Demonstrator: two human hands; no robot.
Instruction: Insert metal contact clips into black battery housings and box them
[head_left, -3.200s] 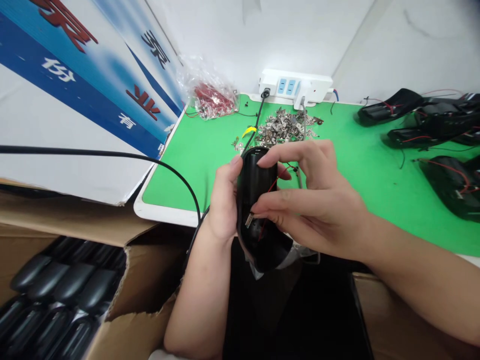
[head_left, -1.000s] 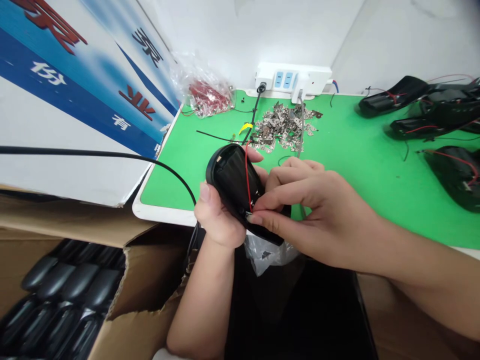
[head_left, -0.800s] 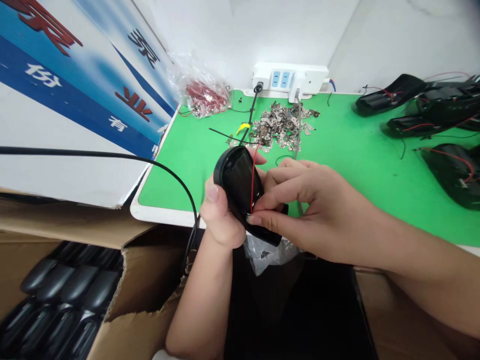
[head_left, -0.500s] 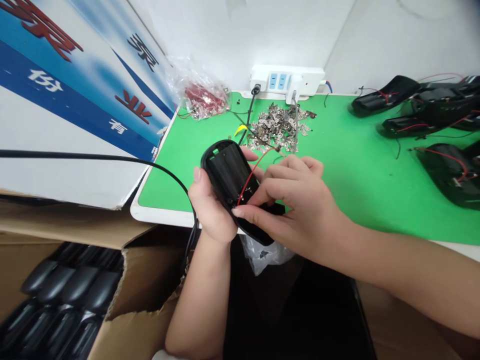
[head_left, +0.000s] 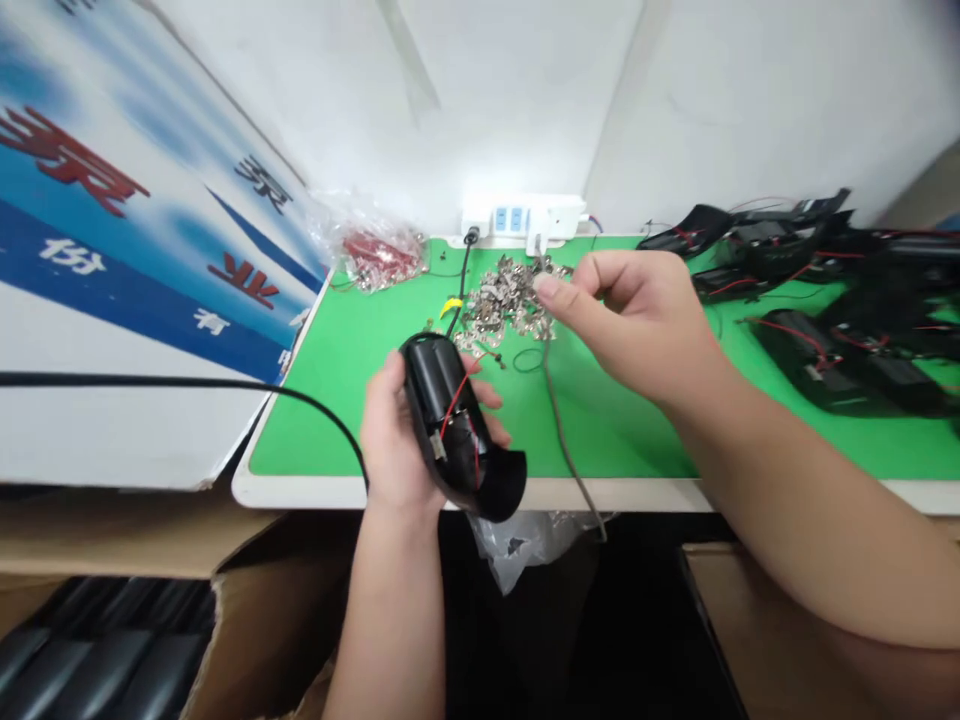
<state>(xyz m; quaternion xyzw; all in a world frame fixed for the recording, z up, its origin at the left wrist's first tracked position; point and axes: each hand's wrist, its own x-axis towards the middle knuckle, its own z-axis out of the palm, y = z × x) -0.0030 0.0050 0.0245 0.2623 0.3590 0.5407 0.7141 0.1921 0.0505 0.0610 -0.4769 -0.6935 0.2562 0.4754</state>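
Observation:
My left hand (head_left: 390, 440) is wrapped around a black plastic housing (head_left: 487, 480), tilted, with its hollow side up. Inside, its battery compartment (head_left: 436, 375) shows at the upper end. A red wire (head_left: 456, 400) rises from the housing, its dark end past the right rim, and a small metal piece (head_left: 438, 445) sits at the left inner side. My right hand (head_left: 637, 320) is raised to the right, apart from the housing. Its fingers are curled and its thumb tip overlaps a pile of small metal contact plates (head_left: 499, 300) in view; whatever it may hold is hidden.
A white power strip (head_left: 495, 215) stands by the wall, and a grey cable (head_left: 559, 410) crosses the green mat (head_left: 637, 440) over the front edge. A plastic bag (head_left: 382, 255) of red pieces lies at back left. More wired housings (head_left: 795, 350) lie right. A cardboard box (head_left: 255, 640) holds black parts.
My right hand has left the housing and moved up and right. The housing now sits lower in view and is more upright, uncovering its lower end and inner metal piece. The view has shifted.

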